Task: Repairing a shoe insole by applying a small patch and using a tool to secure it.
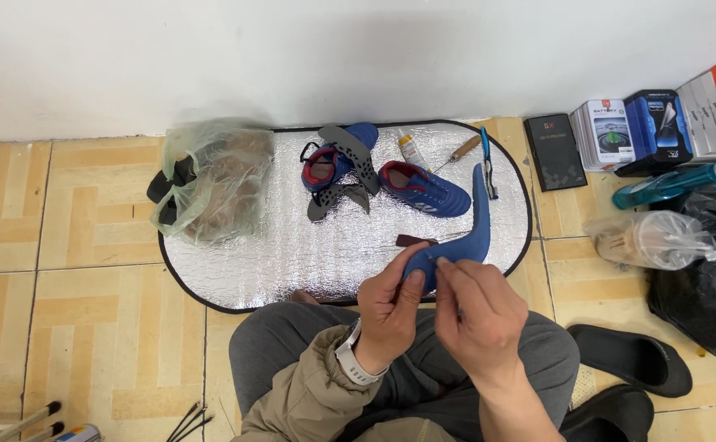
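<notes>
Above silver mat (292,254), left hand (390,307) and right hand (476,315) fingers pinch blue insole (464,237) edge

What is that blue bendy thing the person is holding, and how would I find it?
Start at the shiny silver mat on the tiled floor. At its near edge, both hands, the left hand and right hand, pinch a blue shoe insole. Unlike the two blue shoes behind it, it is thin, flat and curves upward.

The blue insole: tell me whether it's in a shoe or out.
Out. The blue insole is held in the air by the left hand and right hand, apart from both blue shoes on the silver mat.
</notes>
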